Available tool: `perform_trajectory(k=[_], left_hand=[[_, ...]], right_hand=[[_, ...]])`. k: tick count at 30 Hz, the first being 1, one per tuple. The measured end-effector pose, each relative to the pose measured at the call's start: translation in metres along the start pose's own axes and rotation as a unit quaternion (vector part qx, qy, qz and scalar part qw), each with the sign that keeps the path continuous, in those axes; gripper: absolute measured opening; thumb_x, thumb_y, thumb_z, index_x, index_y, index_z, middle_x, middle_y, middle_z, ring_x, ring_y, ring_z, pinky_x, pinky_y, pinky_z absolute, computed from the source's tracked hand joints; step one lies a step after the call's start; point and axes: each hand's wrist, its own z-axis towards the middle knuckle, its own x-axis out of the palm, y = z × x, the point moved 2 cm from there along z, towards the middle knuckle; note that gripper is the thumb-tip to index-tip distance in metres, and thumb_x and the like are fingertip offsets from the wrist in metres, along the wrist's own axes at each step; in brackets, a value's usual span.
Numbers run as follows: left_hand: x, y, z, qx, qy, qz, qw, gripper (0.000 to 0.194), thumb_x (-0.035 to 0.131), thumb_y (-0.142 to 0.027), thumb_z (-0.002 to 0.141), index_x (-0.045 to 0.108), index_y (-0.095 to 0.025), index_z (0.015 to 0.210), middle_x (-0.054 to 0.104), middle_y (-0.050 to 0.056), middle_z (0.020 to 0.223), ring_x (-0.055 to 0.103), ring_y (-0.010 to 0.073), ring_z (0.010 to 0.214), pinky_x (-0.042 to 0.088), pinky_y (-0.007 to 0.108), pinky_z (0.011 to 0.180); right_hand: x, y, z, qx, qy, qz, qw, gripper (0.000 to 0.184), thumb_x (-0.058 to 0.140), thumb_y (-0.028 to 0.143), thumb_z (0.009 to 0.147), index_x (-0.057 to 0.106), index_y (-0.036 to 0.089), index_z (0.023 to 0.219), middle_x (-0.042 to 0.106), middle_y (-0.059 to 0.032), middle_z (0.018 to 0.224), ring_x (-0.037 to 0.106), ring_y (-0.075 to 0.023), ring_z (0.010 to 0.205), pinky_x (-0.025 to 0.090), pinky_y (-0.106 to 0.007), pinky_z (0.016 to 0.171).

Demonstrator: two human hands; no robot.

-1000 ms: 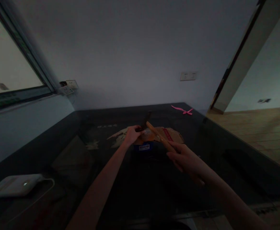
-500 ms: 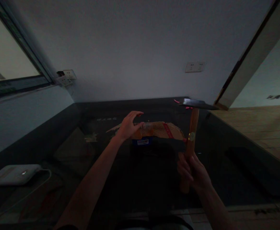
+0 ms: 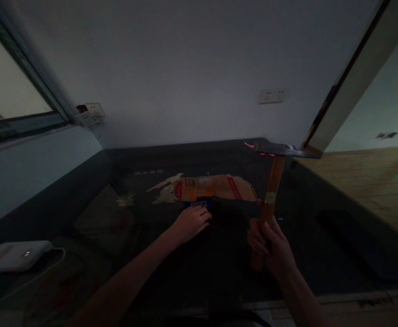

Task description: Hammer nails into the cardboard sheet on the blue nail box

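Note:
My right hand is wrapped round the wooden handle of a hammer, held upright at the right. Its dark metal head points left and right above the table. My left hand is low over the table with bent fingers drawn together, right in front of a small blue box. What lies under those fingers is hidden, and I cannot tell whether they grip the box. Just behind the box lies a torn, speckled brown piece of cardboard with red bands.
The dark glossy table has printed pale flowers. At the left lies a white device with a cable. A pink ribbon shows partly behind the hammer head. A flat black object lies at the right. The wall carries sockets.
My left hand has left the hammer's head, opened, then dropped towards me to the blue box, its fingers now drawn together. My right hand has swung the hammer upright to the right.

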Motion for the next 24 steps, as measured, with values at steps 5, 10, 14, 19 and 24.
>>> perform_trajectory(k=[5, 10, 14, 19, 24], left_hand=[[0.007, 0.002, 0.001, 0.017, 0.014, 0.012, 1.000, 0.015, 0.053, -0.024, 0.083, 0.056, -0.019, 0.097, 0.061, 0.004, 0.095, 0.056, 0.0178, 0.090, 0.041, 0.030, 0.079], [0.013, 0.000, 0.001, 0.021, 0.017, 0.022, 0.999, 0.010, 0.051, -0.022, 0.084, 0.056, -0.019, 0.092, 0.061, 0.004, 0.092, 0.057, 0.0173, 0.088, 0.041, 0.030, 0.080], [0.016, -0.001, 0.001, 0.034, 0.010, 0.047, 0.998, 0.008, 0.050, -0.021, 0.084, 0.056, -0.017, 0.087, 0.061, 0.004, 0.087, 0.057, 0.0173, 0.083, 0.041, 0.030, 0.076], [0.012, -0.004, 0.001, 0.030, 0.009, 0.019, 0.999, 0.006, 0.052, -0.019, 0.081, 0.056, -0.015, 0.082, 0.062, 0.005, 0.082, 0.058, 0.0163, 0.078, 0.040, 0.029, 0.074], [-0.027, -0.011, -0.005, -0.004, -0.033, -0.139, 0.990, 0.015, 0.053, -0.018, 0.080, 0.061, -0.019, 0.093, 0.066, 0.002, 0.085, 0.059, 0.0141, 0.080, 0.042, 0.025, 0.073]], right_hand=[[0.002, 0.001, -0.001, -0.003, -0.010, 0.002, 1.000, 0.045, 0.059, 0.034, 0.079, 0.044, 0.036, 0.122, 0.033, 0.0092, 0.052, 0.016, -0.0037, 0.036, 0.013, -0.016, 0.036], [0.004, 0.003, -0.002, -0.012, -0.014, -0.003, 1.000, 0.044, 0.060, 0.031, 0.079, 0.045, 0.034, 0.121, 0.035, 0.0089, 0.052, 0.017, -0.0037, 0.036, 0.012, -0.017, 0.036], [0.003, 0.003, -0.001, -0.008, -0.016, -0.003, 1.000, 0.042, 0.058, 0.030, 0.080, 0.045, 0.034, 0.120, 0.033, 0.0096, 0.052, 0.016, -0.0037, 0.036, 0.012, -0.016, 0.036], [0.002, 0.001, -0.001, 0.006, -0.015, -0.008, 1.000, 0.034, 0.057, 0.028, 0.081, 0.048, 0.033, 0.113, 0.032, 0.0098, 0.053, 0.016, -0.0032, 0.036, 0.013, -0.015, 0.035], [0.003, 0.000, -0.001, 0.004, -0.005, -0.011, 1.000, 0.021, 0.056, 0.025, 0.082, 0.051, 0.030, 0.102, 0.034, 0.0095, 0.053, 0.018, -0.0028, 0.036, 0.013, -0.015, 0.036]])
